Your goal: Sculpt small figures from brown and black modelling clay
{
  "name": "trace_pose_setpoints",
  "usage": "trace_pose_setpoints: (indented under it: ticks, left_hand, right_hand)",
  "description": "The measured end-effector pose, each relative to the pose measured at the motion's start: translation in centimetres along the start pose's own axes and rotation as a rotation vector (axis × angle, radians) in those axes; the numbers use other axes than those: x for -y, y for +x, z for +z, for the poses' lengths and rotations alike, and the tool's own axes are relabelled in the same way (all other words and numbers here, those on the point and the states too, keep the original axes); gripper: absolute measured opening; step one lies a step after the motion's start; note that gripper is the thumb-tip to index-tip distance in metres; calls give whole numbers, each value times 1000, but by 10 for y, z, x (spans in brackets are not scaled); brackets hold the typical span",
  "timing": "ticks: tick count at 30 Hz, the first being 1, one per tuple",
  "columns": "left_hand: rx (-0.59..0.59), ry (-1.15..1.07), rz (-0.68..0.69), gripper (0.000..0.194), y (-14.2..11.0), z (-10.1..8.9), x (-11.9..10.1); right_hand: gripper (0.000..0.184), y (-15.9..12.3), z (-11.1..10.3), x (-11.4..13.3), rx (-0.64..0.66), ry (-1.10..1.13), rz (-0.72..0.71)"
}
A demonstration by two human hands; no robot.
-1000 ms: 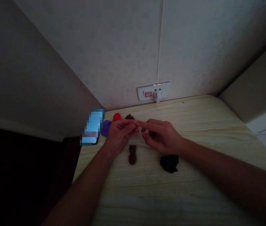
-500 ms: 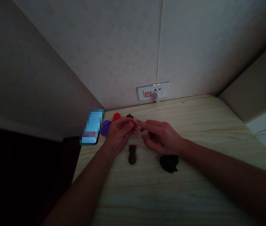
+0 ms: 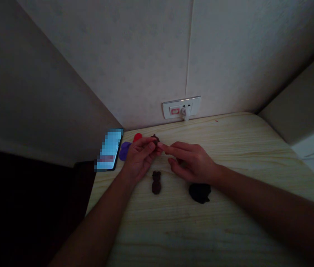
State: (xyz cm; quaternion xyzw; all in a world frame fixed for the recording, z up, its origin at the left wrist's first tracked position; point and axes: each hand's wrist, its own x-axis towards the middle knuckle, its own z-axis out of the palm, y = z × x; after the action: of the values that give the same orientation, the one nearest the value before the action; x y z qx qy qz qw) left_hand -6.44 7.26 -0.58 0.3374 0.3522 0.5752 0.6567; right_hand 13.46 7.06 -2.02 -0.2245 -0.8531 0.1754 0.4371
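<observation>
My left hand [image 3: 140,157] pinches a small lump of dark brown modelling clay [image 3: 156,142] between thumb and index finger, just above the table. The tip of my right hand's [image 3: 191,161] outstretched index finger touches or nearly touches that lump; its thumb is apart and holds nothing. Nearer me lies a brown clay figure [image 3: 156,183], with a rounded body and two small knobs at its top. A flattish black piece [image 3: 200,193] rests below my right wrist. Past my left hand are a purple lump [image 3: 124,151] and a red lump [image 3: 137,137], both partly covered by it.
A phone [image 3: 109,150] with a lit, blurred screen leans or lies at the table's left edge. The pale wood-grain table [image 3: 229,137] meets a papered wall at the back. A wall socket [image 3: 181,107] with a white plug sits just above the tabletop.
My right index fingertip has drawn back slightly from over the left fingers, so more of the brown lump shows. My left hand has barely moved; the pieces on the table lie as before.
</observation>
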Motion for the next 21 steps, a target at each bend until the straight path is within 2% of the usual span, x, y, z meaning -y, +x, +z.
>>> trace_pose_setpoints:
  ticks: [7, 10, 14, 21]
  left_hand:
    - [12, -13, 13, 27, 0, -1, 1]
    - [14, -20, 8, 26, -1, 1, 0]
    - [47, -2, -15, 28, -3, 2, -2]
    - [70, 26, -22, 27, -4, 1, -1]
  right_hand:
    - [55, 2, -1, 2, -41, -55, -34]
    - [53, 2, -2, 4, -97, -65, -37]
    - [51, 2, -3, 6, -160, -62, -9]
    - [48, 2, -4, 5, -172, -16, 41]
